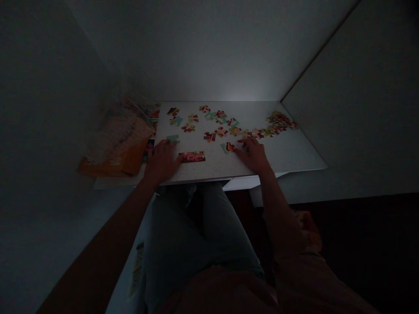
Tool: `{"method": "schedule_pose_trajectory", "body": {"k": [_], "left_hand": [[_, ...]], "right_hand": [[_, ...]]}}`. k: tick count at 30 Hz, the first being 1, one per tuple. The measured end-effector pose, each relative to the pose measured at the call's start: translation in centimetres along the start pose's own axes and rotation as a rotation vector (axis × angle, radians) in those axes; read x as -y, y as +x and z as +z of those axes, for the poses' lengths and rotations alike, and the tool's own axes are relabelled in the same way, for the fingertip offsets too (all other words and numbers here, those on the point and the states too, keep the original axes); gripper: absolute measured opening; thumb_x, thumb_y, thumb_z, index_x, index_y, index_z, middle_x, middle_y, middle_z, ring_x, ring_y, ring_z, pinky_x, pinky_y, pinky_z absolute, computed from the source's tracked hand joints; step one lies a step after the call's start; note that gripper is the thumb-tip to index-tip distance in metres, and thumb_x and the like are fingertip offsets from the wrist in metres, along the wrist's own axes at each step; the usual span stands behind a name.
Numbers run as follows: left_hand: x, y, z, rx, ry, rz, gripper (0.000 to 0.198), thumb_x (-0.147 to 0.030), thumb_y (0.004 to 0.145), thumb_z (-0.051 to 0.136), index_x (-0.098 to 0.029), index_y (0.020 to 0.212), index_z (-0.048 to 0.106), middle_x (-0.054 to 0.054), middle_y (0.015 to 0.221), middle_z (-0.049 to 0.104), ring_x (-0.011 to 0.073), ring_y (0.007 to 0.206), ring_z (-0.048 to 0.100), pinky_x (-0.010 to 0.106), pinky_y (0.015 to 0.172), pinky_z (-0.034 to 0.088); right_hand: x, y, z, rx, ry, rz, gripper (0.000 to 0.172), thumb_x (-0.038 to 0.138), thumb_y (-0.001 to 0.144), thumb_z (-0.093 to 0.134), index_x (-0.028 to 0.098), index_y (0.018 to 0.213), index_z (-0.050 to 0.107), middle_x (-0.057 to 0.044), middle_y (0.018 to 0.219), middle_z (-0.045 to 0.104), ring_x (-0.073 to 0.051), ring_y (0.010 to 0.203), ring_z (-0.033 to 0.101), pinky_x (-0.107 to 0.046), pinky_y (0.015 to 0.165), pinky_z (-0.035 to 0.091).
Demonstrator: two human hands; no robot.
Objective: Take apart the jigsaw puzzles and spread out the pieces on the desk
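Note:
My left hand lies on the white table with its fingers spread. Its thumb tip is at the left end of a short joined strip of puzzle pieces, pink and dark red. A plain green puzzle piece is just beyond its fingertips. To the right, my right hand rests with thumb and index finger apart. The thumb tip is beside a red and orange puzzle piece; whether it touches is too dark to tell. A pale green piece adjoins that one on its left.
Loose puzzle pieces are scattered over the table, with a denser pile at the right. An orange box with clear plastic stands at the left, next to a colourful printed sheet. Walls close in behind and beside the table.

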State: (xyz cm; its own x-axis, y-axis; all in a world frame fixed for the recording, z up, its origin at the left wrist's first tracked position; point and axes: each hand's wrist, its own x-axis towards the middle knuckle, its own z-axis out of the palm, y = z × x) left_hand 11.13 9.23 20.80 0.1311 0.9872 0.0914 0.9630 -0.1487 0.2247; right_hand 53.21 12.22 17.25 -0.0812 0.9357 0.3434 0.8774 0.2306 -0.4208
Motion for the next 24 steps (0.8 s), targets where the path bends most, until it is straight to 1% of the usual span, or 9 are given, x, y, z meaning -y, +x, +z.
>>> {"method": "schedule_pose_trajectory", "body": {"k": [3,6,10,13,16,19,24], "left_hand": [[0.1,0.0,0.2,-0.025,0.008,0.009,0.071,-0.054,0.124,0.050,-0.023,0.187,0.056,0.025,0.198,0.049,0.0456,0.184,0.046,0.076,0.156,0.028],[0.1,0.0,0.3,-0.025,0.018,0.005,0.066,-0.049,0.126,0.045,-0.026,0.186,0.057,0.022,0.198,0.050,0.0427,0.185,0.046,0.074,0.157,0.028],[0.1,-0.1,0.2,-0.010,0.035,-0.008,0.063,-0.045,0.129,0.038,-0.024,0.186,0.055,0.020,0.199,0.049,0.0389,0.186,0.045,0.070,0.158,0.028],[0.1,-0.1,0.1,0.006,0.043,-0.017,0.063,-0.049,0.130,0.039,-0.025,0.186,0.055,0.020,0.199,0.049,0.0374,0.187,0.044,0.068,0.158,0.028],[0.1,0.0,0.1,0.002,0.036,-0.020,0.064,-0.052,0.128,0.043,-0.028,0.186,0.056,0.019,0.199,0.050,0.0381,0.187,0.044,0.070,0.158,0.028],[0.0,0.0,0.1,0.003,0.025,-0.026,0.067,-0.056,0.127,0.046,-0.027,0.187,0.055,0.021,0.198,0.051,0.0403,0.187,0.044,0.073,0.157,0.030],[-0.3,-0.1,-0.2,0.007,0.034,-0.036,0.071,-0.059,0.126,0.049,-0.025,0.188,0.054,0.022,0.198,0.051,0.0408,0.187,0.044,0.072,0.157,0.031]], "right_hand": [[0.1,0.0,-0.3,0.033,-0.009,-0.014,0.048,0.060,0.118,0.074,0.027,0.151,0.086,-0.019,0.141,0.081,-0.039,0.120,0.081,-0.062,0.117,0.060],[0.2,-0.1,-0.6,0.067,0.001,-0.047,0.051,0.065,0.119,0.075,0.032,0.155,0.090,-0.019,0.141,0.080,-0.040,0.121,0.080,-0.062,0.114,0.063],[0.0,-0.2,-0.6,0.098,0.051,-0.106,0.041,0.063,0.120,0.075,0.038,0.146,0.096,-0.018,0.143,0.081,-0.041,0.133,0.079,-0.064,0.116,0.064],[-0.5,-0.3,-0.4,0.112,0.065,-0.138,0.038,0.060,0.121,0.074,0.039,0.142,0.098,-0.018,0.140,0.081,-0.042,0.135,0.080,-0.067,0.117,0.064],[-0.8,-0.3,-0.1,0.099,0.064,-0.133,0.038,0.060,0.120,0.074,0.039,0.141,0.099,-0.018,0.140,0.081,-0.043,0.133,0.081,-0.070,0.117,0.064],[-0.7,-0.3,-0.1,0.077,0.089,-0.133,0.041,0.063,0.119,0.074,0.038,0.141,0.098,-0.018,0.139,0.083,-0.045,0.130,0.082,-0.073,0.115,0.065],[-0.6,-0.2,-0.3,0.074,0.144,-0.162,0.044,0.063,0.118,0.075,0.033,0.143,0.096,-0.019,0.133,0.085,-0.044,0.118,0.084,-0.069,0.106,0.068]]}}
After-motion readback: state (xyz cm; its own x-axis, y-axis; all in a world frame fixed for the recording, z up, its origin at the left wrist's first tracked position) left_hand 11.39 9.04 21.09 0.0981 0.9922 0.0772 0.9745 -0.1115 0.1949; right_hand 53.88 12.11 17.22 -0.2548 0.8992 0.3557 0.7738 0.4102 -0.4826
